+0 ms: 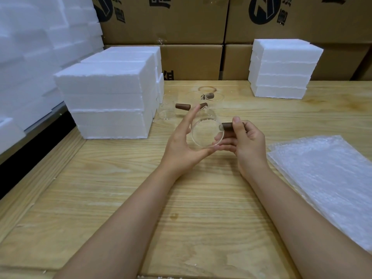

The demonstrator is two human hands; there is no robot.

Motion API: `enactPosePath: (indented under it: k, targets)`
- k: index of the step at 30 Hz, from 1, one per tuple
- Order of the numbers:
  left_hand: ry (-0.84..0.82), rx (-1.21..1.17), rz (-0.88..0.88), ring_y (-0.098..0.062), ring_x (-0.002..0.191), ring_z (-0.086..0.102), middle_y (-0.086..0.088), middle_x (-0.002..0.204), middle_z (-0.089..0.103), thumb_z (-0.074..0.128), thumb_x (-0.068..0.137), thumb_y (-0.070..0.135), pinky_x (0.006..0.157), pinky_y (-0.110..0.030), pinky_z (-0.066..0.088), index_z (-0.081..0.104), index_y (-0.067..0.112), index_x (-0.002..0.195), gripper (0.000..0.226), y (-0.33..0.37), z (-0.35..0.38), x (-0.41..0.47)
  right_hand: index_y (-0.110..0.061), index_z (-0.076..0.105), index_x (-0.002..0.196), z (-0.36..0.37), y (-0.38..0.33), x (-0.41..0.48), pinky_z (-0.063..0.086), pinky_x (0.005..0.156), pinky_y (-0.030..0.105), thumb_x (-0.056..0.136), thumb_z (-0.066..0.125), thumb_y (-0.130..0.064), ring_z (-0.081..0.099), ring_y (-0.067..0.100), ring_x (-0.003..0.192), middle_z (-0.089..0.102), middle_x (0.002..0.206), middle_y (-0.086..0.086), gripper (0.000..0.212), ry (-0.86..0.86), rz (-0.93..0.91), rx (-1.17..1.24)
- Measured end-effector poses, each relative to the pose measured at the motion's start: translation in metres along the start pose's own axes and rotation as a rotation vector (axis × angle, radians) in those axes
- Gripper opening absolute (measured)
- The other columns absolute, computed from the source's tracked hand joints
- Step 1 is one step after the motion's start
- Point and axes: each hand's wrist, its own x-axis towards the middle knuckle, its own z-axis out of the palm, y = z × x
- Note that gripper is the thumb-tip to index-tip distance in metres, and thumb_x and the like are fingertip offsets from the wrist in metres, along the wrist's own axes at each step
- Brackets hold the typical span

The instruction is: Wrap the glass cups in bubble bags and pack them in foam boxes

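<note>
I held one glass cup [207,130] above the desk [181,208], tipped on its side so its open mouth faced me. My right hand [246,142] gripped the cup's brown handle [228,129], with the thumb on top and the fingers curled underneath. My left hand [181,144] was not clenched. Its fingers were stretched up along the cup's left side and the thumb lay under the lower rim, steadying the glass rather than clasping it.

Just beyond the held cup and a little to its left, another clear cup [167,108] stood upright on the desk with its brown handle pointing right. At least one more stood farther back, though the clear glass made it hard to count them.

To the left of the held cup, a tall stack of white foam boxes [108,101] sat on the desk. A smaller stack of foam boxes [281,69] stood well beyond the cup, to the right.

To the right of the cup and nearer to me, a flat pile of bubble bags [326,174] lay on the desk, reaching the edge of view.

Far behind the cup, brown cardboard cartons [165,19] with dark print formed a wall, and loose white foam [40,47] was piled at the far left.
</note>
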Motion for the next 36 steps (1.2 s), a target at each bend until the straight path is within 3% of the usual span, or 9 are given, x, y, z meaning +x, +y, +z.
enactPosePath:
  k: [5,9,14,16,19,21,26,30,36]
  targets:
    - [0.04,0.047,-0.006,0.006,0.131,0.04,0.018,0.143,0.046,0.079,0.063,0.053,0.105,-0.01,0.031,0.043,0.035,0.139,0.086,0.001,0.002,-0.001,-0.005,0.062,0.078,-0.002,0.004,0.002,0.043,0.036,0.02,0.095,0.055,-0.035,0.058,0.019,0.037,0.062,0.05,0.01,0.035,0.051,0.029,-0.078]
    - [0.061,0.051,0.016,0.009,0.112,0.053,0.029,0.117,0.057,0.082,0.061,0.051,0.094,-0.008,0.038,0.053,0.032,0.125,0.072,0.002,0.003,-0.001,-0.001,0.06,0.077,-0.003,0.008,0.003,0.036,0.034,0.018,0.094,0.056,-0.036,0.05,0.017,0.032,0.058,0.045,0.006,0.039,0.118,0.03,-0.142]
    - [0.085,0.09,0.047,0.01,0.107,0.055,0.037,0.115,0.054,0.085,0.061,0.046,0.095,-0.022,0.048,0.056,0.026,0.126,0.074,0.004,0.004,0.0,-0.023,0.056,0.088,0.009,0.01,-0.002,0.041,0.039,0.022,0.089,0.059,-0.044,0.054,0.009,0.055,0.065,0.076,-0.001,0.022,0.145,-0.027,-0.173]
    - [0.086,0.117,0.062,0.009,0.106,0.056,0.034,0.118,0.054,0.088,0.061,0.039,0.094,-0.023,0.049,0.057,0.023,0.127,0.074,0.005,0.005,-0.001,-0.025,0.054,0.093,0.015,0.013,-0.004,0.044,0.048,0.022,0.081,0.061,-0.055,0.055,0.013,0.071,0.061,0.094,0.008,0.033,0.114,-0.006,-0.21]
    - [0.084,0.181,0.115,0.0,0.113,0.057,0.012,0.129,0.059,0.089,0.063,0.029,0.093,-0.03,0.051,0.058,0.013,0.128,0.074,0.005,0.006,-0.001,-0.022,0.052,0.088,0.021,0.016,-0.003,0.047,0.068,0.03,0.077,0.064,-0.059,0.053,0.019,0.083,0.054,0.11,0.015,0.04,0.126,0.045,-0.265]
    - [0.082,0.22,0.15,-0.007,0.117,0.057,0.002,0.131,0.06,0.089,0.064,0.027,0.094,-0.031,0.05,0.058,0.009,0.128,0.074,0.006,0.006,-0.001,-0.022,0.051,0.082,0.021,0.017,-0.002,0.047,0.072,0.033,0.078,0.066,-0.057,0.052,0.02,0.084,0.051,0.107,0.013,0.038,0.135,0.081,-0.261]
    - [0.078,0.3,0.178,-0.011,0.113,0.057,-0.002,0.13,0.061,0.087,0.065,0.025,0.095,-0.016,0.041,0.059,0.007,0.126,0.069,0.009,0.007,-0.003,-0.024,0.048,0.082,0.02,0.016,0.002,0.041,0.065,0.021,0.065,0.074,-0.06,0.049,0.009,0.077,0.044,0.106,0.005,0.047,0.074,0.121,-0.269]
    - [0.062,0.333,0.154,-0.021,0.117,0.059,-0.005,0.128,0.063,0.085,0.063,0.023,0.097,-0.028,0.045,0.061,0.003,0.123,0.067,0.012,0.006,-0.004,-0.033,0.043,0.087,0.019,0.016,0.002,0.052,0.083,0.033,0.059,0.079,-0.057,0.055,0.013,0.093,0.031,0.102,-0.011,0.052,0.02,0.133,-0.363]
    - [0.05,0.305,0.06,-0.008,0.101,0.059,0.002,0.123,0.065,0.089,0.059,0.017,0.09,-0.002,0.032,0.06,0.014,0.128,0.074,0.008,0.004,-0.003,-0.034,0.038,0.103,0.01,0.017,-0.001,0.041,0.074,0.006,0.062,0.082,-0.044,0.045,-0.004,0.092,0.024,0.1,-0.017,0.061,-0.11,0.019,-0.534]
